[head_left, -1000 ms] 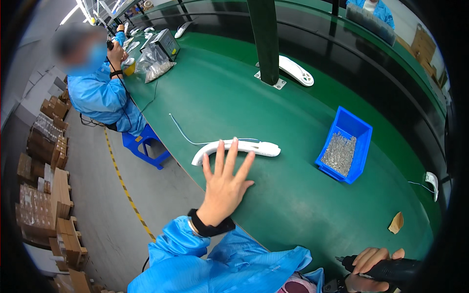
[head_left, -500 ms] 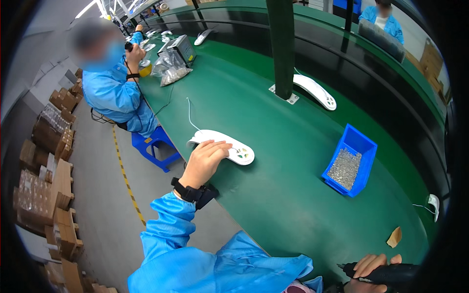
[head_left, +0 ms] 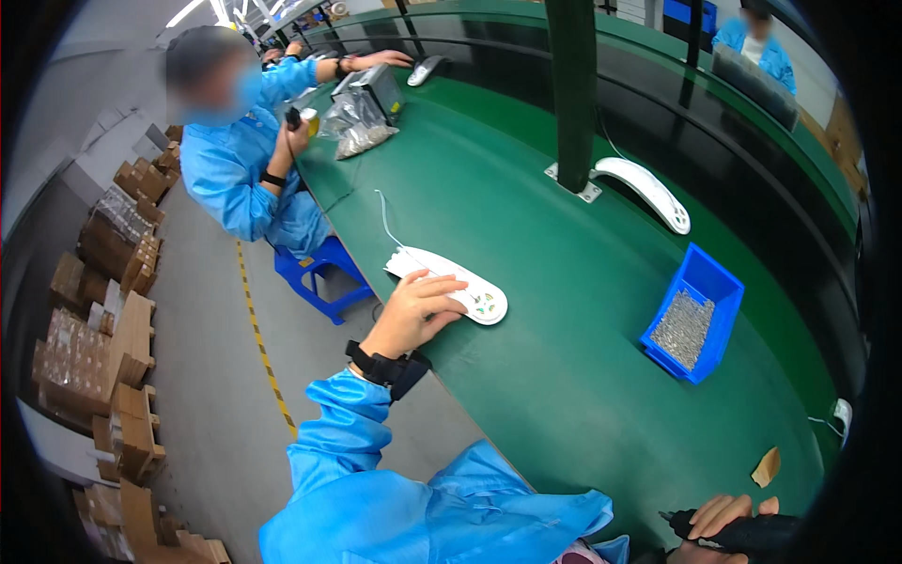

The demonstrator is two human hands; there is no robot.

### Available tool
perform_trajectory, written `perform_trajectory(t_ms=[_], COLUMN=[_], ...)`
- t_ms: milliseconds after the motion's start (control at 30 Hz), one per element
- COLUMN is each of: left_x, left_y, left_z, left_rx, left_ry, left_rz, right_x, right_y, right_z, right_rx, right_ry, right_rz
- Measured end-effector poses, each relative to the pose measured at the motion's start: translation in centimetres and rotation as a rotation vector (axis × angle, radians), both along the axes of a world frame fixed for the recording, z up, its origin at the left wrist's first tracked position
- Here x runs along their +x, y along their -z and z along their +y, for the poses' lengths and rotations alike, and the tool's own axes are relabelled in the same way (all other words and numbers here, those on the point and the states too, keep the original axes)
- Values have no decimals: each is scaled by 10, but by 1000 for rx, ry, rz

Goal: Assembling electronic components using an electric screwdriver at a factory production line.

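My left hand [head_left: 418, 310] is closed over a long white plastic housing [head_left: 487, 303] with a rounded, slotted end. Its fingers lie across the top and the thumb is at the near edge. From the housing's far end a thin pale wire [head_left: 385, 214] runs out over the green worktable [head_left: 564, 376]. Down at the lower right, my right hand [head_left: 722, 522] is wrapped around a black electric screwdriver [head_left: 761, 533], its tip pointing left, apart from the housing. Part of that hand is cut off by the picture's edge.
A blue bin [head_left: 719, 329] of small metal screws stands to the right. Beyond it are a green post [head_left: 571, 94], another white housing [head_left: 648, 188] and a brown scrap [head_left: 766, 467]. A co-worker [head_left: 225, 169] sits at the far left by a clear bag [head_left: 362, 136].
The white housing has tilted slightly under my left hand, whose fingers have shifted. The co-worker has stretched an arm toward a white piece at the back. My right hand still holds the screwdriver.
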State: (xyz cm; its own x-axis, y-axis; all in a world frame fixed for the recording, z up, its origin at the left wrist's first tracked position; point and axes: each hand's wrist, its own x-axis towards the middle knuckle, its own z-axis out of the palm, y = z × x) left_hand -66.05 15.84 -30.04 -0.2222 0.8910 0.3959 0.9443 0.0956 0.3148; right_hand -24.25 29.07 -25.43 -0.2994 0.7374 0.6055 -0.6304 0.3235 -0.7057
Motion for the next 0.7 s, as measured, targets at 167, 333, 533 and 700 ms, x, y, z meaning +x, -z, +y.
perform_trajectory(t_ms=[167,333,533,700], left_x=[4,-3,-20,-32], left_y=[0,-8,-38,-37], left_z=[2,-1,2,-2], left_rx=[59,-4,-239,-315], left_ry=[19,31,-90,-93], left_rz=[19,-164,60,40], right_x=[6,1,-3,-7], right_y=[-2,-10,-11,-16], right_z=[-4,-7,-9,-11], right_rx=[-20,-34,8,-1], right_ry=[102,163,212,249], right_rz=[-69,-109,-95,-118])
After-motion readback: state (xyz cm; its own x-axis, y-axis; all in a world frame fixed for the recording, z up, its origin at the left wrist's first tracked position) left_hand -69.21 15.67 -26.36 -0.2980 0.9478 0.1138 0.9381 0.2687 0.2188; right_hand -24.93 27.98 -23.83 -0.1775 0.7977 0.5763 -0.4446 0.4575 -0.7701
